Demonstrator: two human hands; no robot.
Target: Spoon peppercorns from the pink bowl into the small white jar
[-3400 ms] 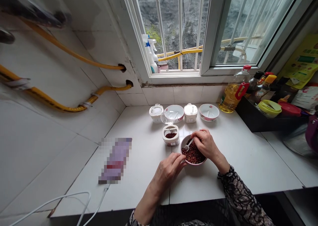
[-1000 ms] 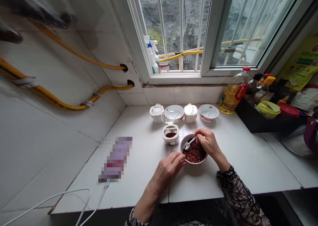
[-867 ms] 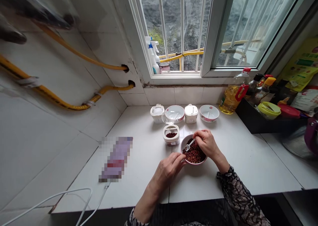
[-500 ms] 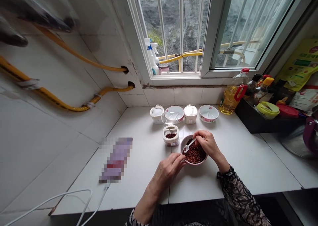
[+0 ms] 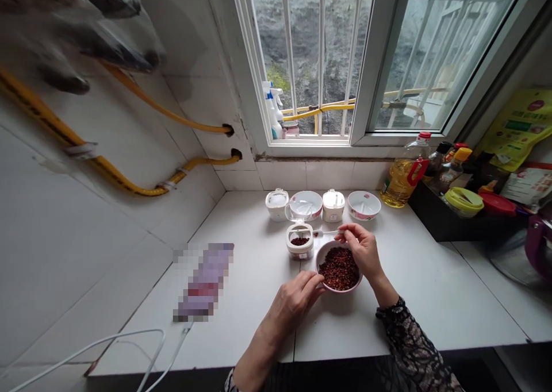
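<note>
My left hand holds the near left rim of a round bowl, thumb and fingers closed on its edge. Dark red peppercorns fill much of the bowl. Between the thumb and fingers of my right hand is the handle of a small white spoon. The spoon lies nearly level above the bowl's far edge, its scoop pointing left with a little dark red in it. Close by that scoop stands a small seasoning jar, lid raised, with similar dark red bits inside.
Behind stand a lidded white jar, a flowered bowl, another white jar and a second flowered bowl. An oil bottle and a black seasoning box are at right. A blurred purple object with a white cable lies left.
My right hand has raised the spoon out of the bowl and swung its scoop up toward the open jar. My left hand stays on the bowl. The camera view has shifted slightly.
</note>
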